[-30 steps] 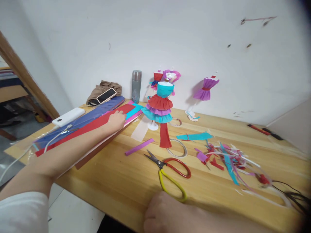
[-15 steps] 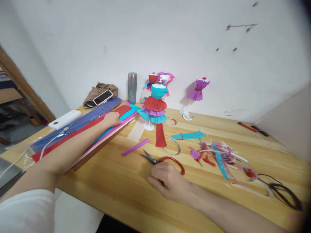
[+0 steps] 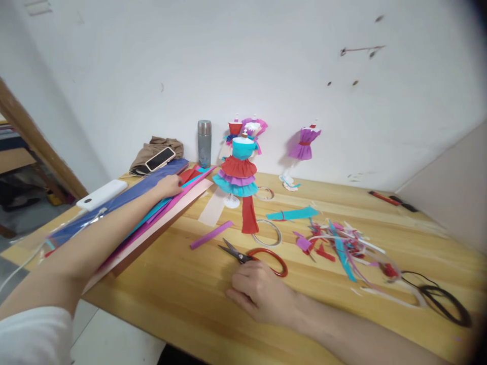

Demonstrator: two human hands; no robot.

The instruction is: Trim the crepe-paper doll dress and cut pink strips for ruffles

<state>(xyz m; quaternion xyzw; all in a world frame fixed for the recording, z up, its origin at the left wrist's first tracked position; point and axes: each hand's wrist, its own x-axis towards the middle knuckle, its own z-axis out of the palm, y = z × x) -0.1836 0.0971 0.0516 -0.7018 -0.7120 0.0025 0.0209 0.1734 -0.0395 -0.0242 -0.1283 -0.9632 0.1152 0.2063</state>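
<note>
My left hand point(image 3: 170, 186) is on a stack of long folded crepe paper, its fingers closed on the red crepe paper point(image 3: 189, 175); the fingertips are partly hidden. Turquoise paper point(image 3: 152, 212), magenta paper and pale pink paper point(image 3: 180, 205) fan out beneath my forearm. Resting on the table in a loose fist is my right hand point(image 3: 258, 291), with nothing seen in it. It lies against the red-handled scissors point(image 3: 243, 257), whose blades are slightly apart. Behind stands a small dress form point(image 3: 238, 167) in tiered turquoise, red and purple paper, with a red strip point(image 3: 249, 215) below it.
More dressed forms, one in purple point(image 3: 305, 143), stand by the wall near a flask point(image 3: 204, 144). Paper scraps point(image 3: 346, 243) and tape rolls point(image 3: 280, 234) lie on the right and middle. A phone point(image 3: 160, 159), white power bank point(image 3: 102, 194) and cable are at left.
My left hand has drawn back slightly to the left, and the red paper has shifted with it. More turquoise and pale pink paper shows. My right hand has stayed by the scissors.
</note>
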